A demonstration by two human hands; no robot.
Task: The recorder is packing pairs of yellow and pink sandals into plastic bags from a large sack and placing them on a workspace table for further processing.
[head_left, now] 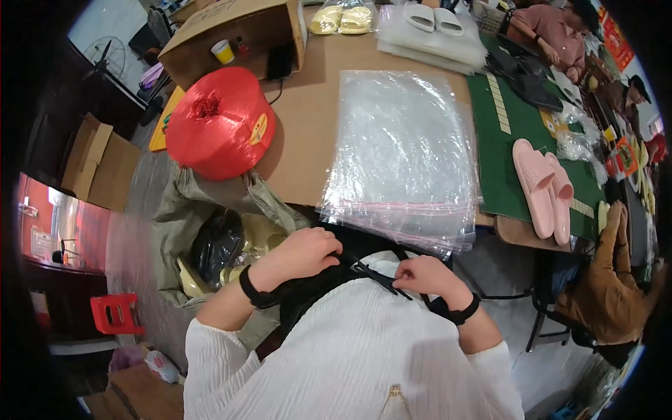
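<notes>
At my waist, a thin black string point(378, 278) is looped into a bow or loose knot over my white top. My right hand point(427, 275) pinches the string near its loose ends, thumb and fingertips together. My left hand point(302, 253) is closed with curled fingers over the black cloth point(302, 302) at my waist, close to the string's other side. What lies under its fingertips is hidden. Just beyond my hands, a stack of clear plastic bags point(402, 140) with pinkish seal strips hangs slightly over the table's front edge.
A red roll of plastic twine point(220, 122) and an open cardboard box point(231, 42) stand at the left. Below them, a woven sack point(168, 241) holds yellowish slippers. Pink slippers point(539, 185) lie on a green mat point(504, 164) at right. Other people sit along the right side.
</notes>
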